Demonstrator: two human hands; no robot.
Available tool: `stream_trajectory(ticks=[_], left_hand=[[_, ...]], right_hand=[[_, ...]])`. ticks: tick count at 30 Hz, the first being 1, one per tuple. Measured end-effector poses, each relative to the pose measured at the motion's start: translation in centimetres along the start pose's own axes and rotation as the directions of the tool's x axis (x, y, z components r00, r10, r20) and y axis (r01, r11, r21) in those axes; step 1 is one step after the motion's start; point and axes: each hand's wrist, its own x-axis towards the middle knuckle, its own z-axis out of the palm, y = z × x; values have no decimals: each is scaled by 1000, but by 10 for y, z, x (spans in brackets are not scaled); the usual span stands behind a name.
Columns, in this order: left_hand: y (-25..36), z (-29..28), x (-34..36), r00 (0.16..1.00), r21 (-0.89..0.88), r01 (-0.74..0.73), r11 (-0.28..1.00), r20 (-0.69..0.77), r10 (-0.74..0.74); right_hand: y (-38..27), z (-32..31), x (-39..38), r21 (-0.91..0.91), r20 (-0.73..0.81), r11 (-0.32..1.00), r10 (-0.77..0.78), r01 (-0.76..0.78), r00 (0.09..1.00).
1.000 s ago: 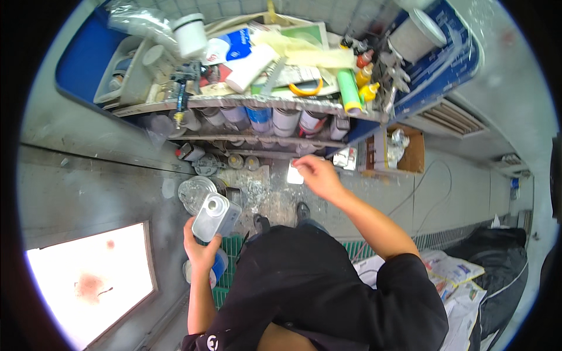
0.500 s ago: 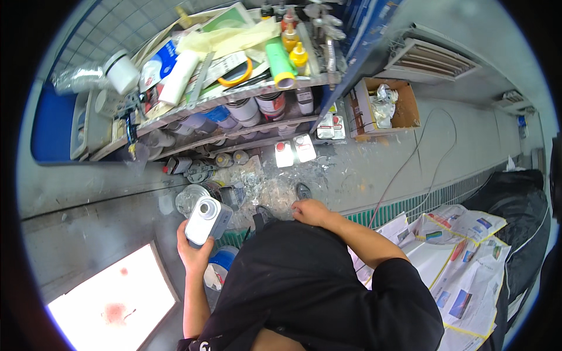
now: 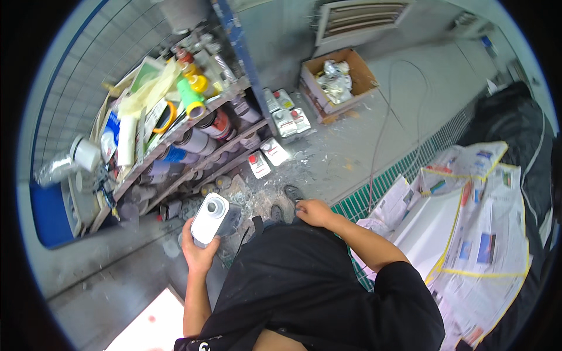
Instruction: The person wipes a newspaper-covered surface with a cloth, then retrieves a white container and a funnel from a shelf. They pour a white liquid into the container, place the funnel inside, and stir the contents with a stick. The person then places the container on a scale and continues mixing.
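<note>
My left hand (image 3: 199, 250) is closed round a rectangular tin can (image 3: 206, 229) with a pale top and a round grey spout opening. The thumb lies on the near end of its top, fingers along the left side. The can is held up in front of me, left of my black clothing (image 3: 287, 269). My right hand (image 3: 314, 212) sits low at the front edge of that clothing, above my shoes (image 3: 293, 193). Its fingers are curled, and whatever they may hold is hidden.
Cluttered shelves (image 3: 175, 137) with cans, tape and bottles stand at the left. White containers (image 3: 259, 164) are on the floor before them. Beyond is a cardboard box (image 3: 362, 79). A hose (image 3: 380, 140) trails on the floor; printed sheets (image 3: 468, 234) cover something at right.
My view has turned: the shelves now sit further left and tilted, and the bright panel has slid toward the lower edge. My feet have shifted. The tin can remains in my left hand.
</note>
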Motion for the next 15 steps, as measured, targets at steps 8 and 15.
stream_trajectory(ticks=[8,15], left_hand=[[18,43,49,929,-92,-193,977,302,212],[-3,96,69,833,-223,-240,945,452,319]], right_hand=[[30,82,-106,275,-256,903,399,-329,881],[21,117,-157,368,-333,831,537,-418,775]])
